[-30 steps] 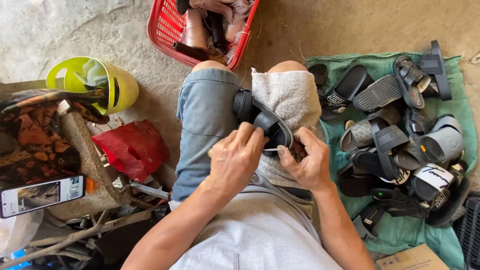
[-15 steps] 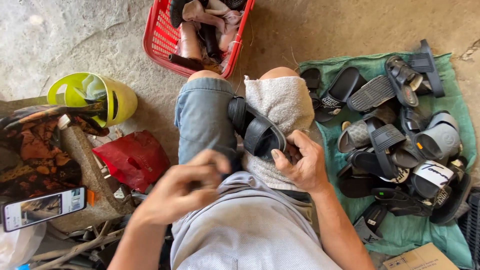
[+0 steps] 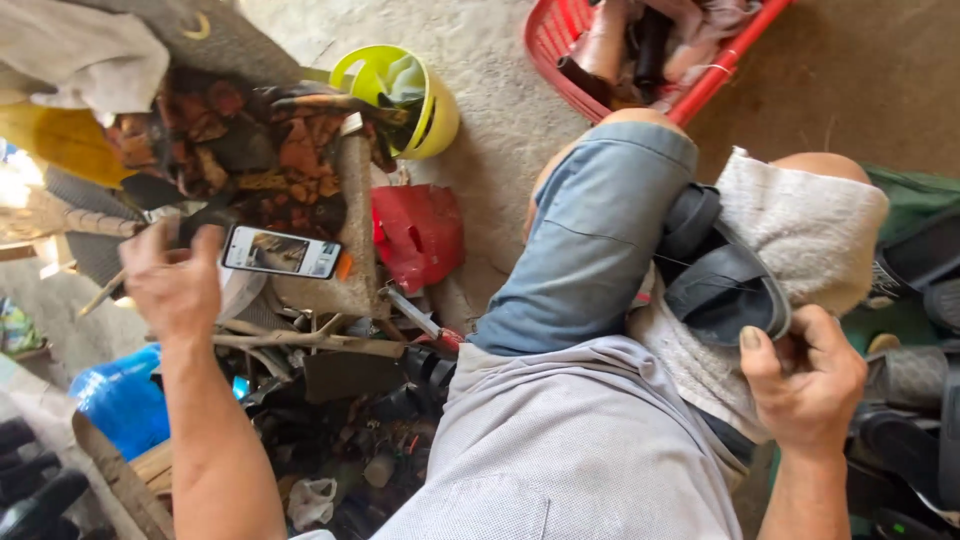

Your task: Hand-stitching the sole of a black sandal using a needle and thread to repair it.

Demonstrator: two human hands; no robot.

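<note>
Phone (image 3: pixel 282 252) lying flat on cluttered bench, rectangular, white-edged, screen lit with brownish picture; left hand (image 3: pixel 172 283) just beside it.

A sandal (image 3: pixel 725 280) lies on a towel (image 3: pixel 810 225) across the person's lap, right of centre in the frame, with the right hand (image 3: pixel 805 380) at its lower edge. The left hand (image 3: pixel 170 285) sits far to the left, just beside a phone (image 3: pixel 282 252) resting on a block (image 3: pixel 345 240). A helmet (image 3: pixel 400 100) lies above the phone, at the upper middle. A basket (image 3: pixel 560 40) sits at the top right of centre, beyond the knees. More sandals (image 3: pixel 920 400) lie along the right edge. A container (image 3: pixel 125 400) lies at the lower left.
</note>
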